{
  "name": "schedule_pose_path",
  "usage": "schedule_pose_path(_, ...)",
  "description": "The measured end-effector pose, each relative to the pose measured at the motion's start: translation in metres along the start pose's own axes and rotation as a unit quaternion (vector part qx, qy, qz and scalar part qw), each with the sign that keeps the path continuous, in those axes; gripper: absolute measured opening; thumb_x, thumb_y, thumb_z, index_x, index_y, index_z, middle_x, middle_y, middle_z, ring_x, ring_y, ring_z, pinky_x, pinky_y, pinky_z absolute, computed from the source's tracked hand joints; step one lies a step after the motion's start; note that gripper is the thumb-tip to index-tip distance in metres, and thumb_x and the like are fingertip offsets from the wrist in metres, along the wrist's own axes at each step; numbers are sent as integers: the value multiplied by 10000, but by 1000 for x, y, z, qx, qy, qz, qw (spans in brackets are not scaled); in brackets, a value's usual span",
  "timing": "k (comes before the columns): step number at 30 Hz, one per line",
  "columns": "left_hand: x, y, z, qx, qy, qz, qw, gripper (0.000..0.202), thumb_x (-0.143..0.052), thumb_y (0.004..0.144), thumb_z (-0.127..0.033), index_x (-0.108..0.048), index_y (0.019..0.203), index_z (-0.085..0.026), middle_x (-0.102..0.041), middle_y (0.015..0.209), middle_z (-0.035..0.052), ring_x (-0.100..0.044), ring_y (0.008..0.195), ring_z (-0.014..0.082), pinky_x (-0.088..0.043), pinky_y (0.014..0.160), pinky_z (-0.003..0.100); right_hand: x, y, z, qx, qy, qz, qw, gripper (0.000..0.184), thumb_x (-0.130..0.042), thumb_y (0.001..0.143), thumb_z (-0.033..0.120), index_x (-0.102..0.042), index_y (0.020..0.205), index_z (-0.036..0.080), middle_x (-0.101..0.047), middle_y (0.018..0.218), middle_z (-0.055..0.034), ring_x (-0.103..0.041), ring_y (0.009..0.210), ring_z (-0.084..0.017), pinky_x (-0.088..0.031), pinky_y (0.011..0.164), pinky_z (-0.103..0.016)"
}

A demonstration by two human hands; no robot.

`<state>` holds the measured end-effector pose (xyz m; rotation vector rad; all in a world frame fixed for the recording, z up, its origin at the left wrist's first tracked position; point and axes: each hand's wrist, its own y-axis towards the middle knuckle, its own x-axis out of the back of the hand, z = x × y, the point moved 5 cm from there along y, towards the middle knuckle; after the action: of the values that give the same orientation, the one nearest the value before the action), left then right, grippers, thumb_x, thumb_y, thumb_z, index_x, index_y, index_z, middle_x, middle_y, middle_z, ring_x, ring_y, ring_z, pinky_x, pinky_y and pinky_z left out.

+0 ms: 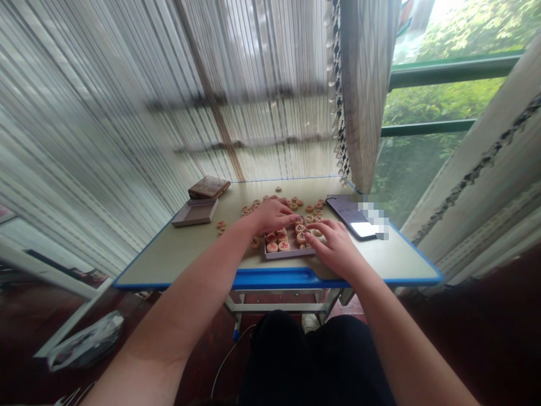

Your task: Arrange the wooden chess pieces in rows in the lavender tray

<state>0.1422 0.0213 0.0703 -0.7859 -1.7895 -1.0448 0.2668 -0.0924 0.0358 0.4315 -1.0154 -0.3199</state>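
Round wooden chess pieces (296,204) lie scattered on a beige table (181,254) with a blue rim. A shallow grey box tray (289,254) near the front edge holds several pieces (278,246). My left hand (270,216) rests over the pieces just behind the tray, fingers curled down on them; what it grips is hidden. My right hand (333,245) lies at the tray's right edge, fingers spread and touching pieces inside it.
A dark phone (353,217) with a lit screen lies right of the pieces. A grey box lid (195,213) and a brown patterned box (209,186) sit at the back left. Striped curtains hang behind; a window is at the right. My dark-clothed lap is below the table.
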Motion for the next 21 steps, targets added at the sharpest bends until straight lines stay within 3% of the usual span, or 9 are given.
schedule_pose_path(4, 3, 1, 6, 14, 7, -34, 999, 394, -452, 825, -473, -735, 807, -198, -660, 871, 55, -585, 838, 166, -434, 805, 283, 0, 0, -1, 4, 9, -11, 1000, 329, -394, 875, 399, -645, 990, 222, -580, 995, -79, -486, 981, -230, -369, 909, -387)
schedule_pose_path(10, 10, -1, 33, 77, 59, -105, 990, 389, -426, 841, -427, -716, 860, -169, -662, 804, 62, -587, 769, 164, -454, 754, 294, -2, 2, -11, -16, 21, -46, 999, 301, -409, 856, 278, -615, 1045, 166, -575, 1018, -102, -510, 988, -226, -391, 906, -368)
schedule_pose_path(14, 9, -4, 52, 115, 104, -102, 983, 345, -447, 828, -407, -695, 931, -191, -665, 835, 57, -586, 778, 168, -456, 751, 295, -1, 3, -18, -25, -9, -84, 996, 333, -420, 814, 176, -606, 1086, 128, -574, 1043, -125, -526, 967, -223, -407, 893, -350)
schedule_pose_path(21, 8, -6, 60, 130, 139, -90, 978, 340, -444, 826, -384, -678, 973, -186, -680, 846, 57, -590, 790, 170, -452, 769, 289, -4, 4, -22, -61, -62, -58, 995, 251, -453, 807, 202, -682, 893, 147, -628, 920, -108, -558, 871, -219, -427, 836, -347)
